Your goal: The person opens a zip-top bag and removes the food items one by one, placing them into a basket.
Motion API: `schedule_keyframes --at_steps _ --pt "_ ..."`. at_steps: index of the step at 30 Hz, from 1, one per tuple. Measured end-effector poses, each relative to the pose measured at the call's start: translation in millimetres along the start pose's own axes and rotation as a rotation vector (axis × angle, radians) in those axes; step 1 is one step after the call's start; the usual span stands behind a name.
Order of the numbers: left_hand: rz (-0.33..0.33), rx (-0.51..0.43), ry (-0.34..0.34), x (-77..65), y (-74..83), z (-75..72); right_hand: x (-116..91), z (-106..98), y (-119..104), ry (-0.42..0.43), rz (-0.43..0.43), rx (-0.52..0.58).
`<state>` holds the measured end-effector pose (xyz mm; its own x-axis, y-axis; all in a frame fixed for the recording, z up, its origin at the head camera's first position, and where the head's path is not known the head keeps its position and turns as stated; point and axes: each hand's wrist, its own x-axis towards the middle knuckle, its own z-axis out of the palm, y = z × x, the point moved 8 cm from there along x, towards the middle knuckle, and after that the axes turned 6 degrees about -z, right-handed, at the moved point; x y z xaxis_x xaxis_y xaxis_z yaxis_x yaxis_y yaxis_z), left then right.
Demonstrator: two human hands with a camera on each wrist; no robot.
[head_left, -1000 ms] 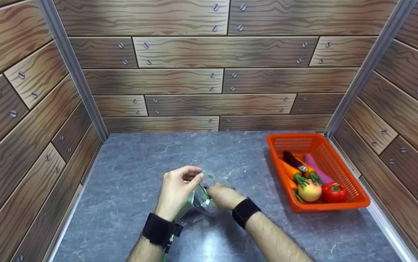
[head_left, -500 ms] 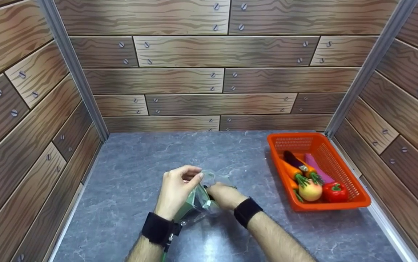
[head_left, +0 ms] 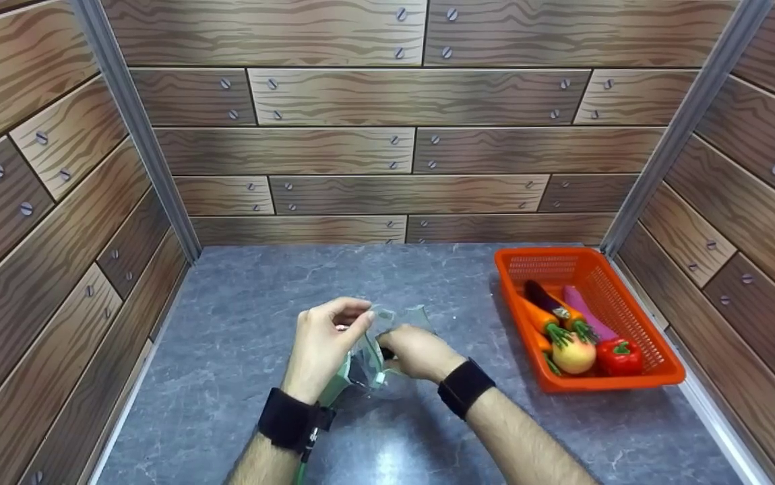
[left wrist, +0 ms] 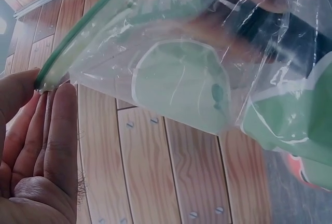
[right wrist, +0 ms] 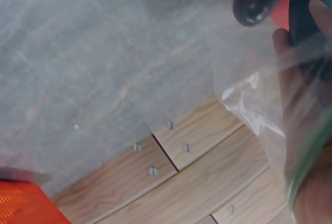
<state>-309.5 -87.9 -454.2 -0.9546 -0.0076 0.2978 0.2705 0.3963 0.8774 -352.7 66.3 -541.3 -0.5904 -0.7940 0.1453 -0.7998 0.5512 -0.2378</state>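
My left hand (head_left: 320, 347) pinches one end of the green zip strip (left wrist: 78, 29) on a clear plastic zip bag (left wrist: 104, 60) with pale green printed shapes. The other fingers extend beside the bag's corner. My right hand (head_left: 424, 351) reaches through the bag's mouth. Through the plastic in the right wrist view, its fingers and thumb lie around a dark, smooth thing (right wrist: 306, 14); I cannot tell its kind. Beside that show a shiny dark rounded end (right wrist: 251, 9) and a patch of red (right wrist: 281, 11), also behind the plastic.
An orange basket (head_left: 654, 337) stands at the right, holding a dark eggplant (head_left: 541, 296), carrots (head_left: 539, 315), a purple vegetable (head_left: 590, 313), a yellow-red round fruit (head_left: 575, 355) and a red bell pepper (head_left: 620, 357). Wood-patterned walls (head_left: 333, 148) enclose the grey tabletop (head_left: 259, 289).
Both hands have risen slightly in the head view, the left one also shifting a little left. More of the right hand's back shows at the bag's mouth, and the bag has shifted with them.
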Motion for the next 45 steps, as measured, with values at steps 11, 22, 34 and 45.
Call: schedule_keyframes --at_steps 11,22,34,45 --pt "0.008 -0.003 0.03 1.7 11.6 -8.5 -4 -38 -10 0.099 -0.067 -0.056" --pt "0.03 -0.01 0.046 6.3 22.8 -15.4 -21 -81 0 0.199 -0.044 -0.059" --pt "0.046 0.022 0.069 9.7 31.0 -21.1 -47 -112 23 0.274 0.034 -0.05" --pt "0.064 -0.005 0.069 10.3 33.3 -22.6 -69 -137 41 0.356 0.058 -0.062"
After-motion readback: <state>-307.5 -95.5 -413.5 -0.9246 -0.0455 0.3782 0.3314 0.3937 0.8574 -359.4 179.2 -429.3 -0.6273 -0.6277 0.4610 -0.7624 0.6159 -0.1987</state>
